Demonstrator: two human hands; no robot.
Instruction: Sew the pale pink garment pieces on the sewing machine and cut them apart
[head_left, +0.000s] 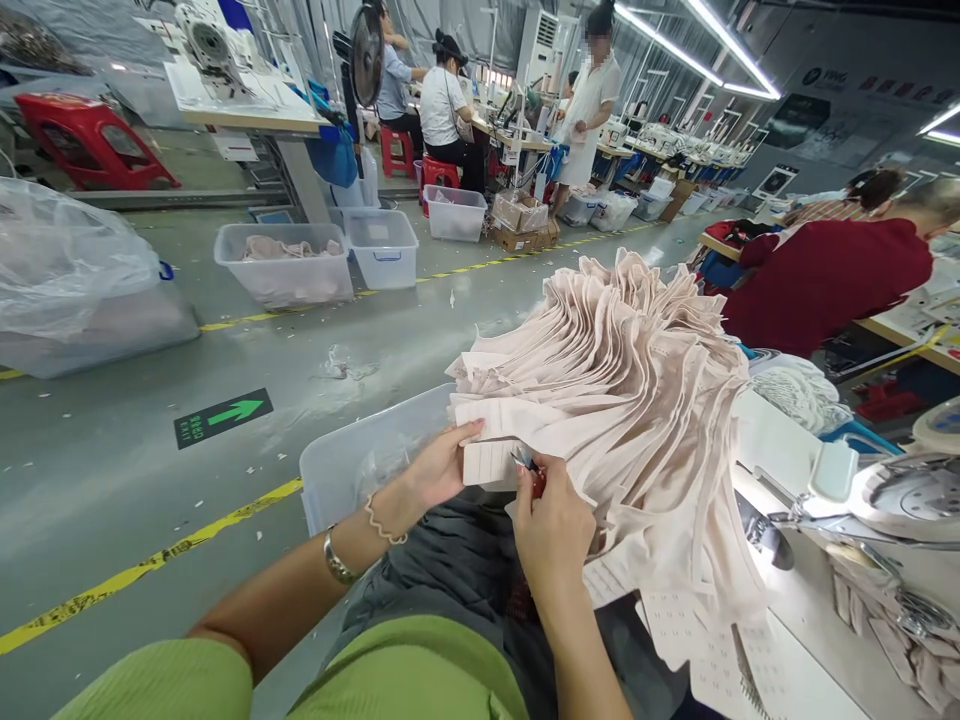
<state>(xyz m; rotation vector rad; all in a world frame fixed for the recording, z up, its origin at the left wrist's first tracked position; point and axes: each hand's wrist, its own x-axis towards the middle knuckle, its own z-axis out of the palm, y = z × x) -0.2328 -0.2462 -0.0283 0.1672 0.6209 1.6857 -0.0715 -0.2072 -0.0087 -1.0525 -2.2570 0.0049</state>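
Observation:
A large pile of beige bras lies in layered folds in front of me. My left hand pinches the end of a beige bra band at the pile's near left edge. In my right hand is a pair of small thread snips with a red handle, its metal tip against the band. Whether the blades are apart is too small to tell. Bands with rows of hooks and eyes hang at the pile's lower right.
A sewing machine stands at the right on a white table. Beside my left forearm is a translucent plastic bin. More bins stand on the floor ahead. A person in dark red sits at the right; others work at the back.

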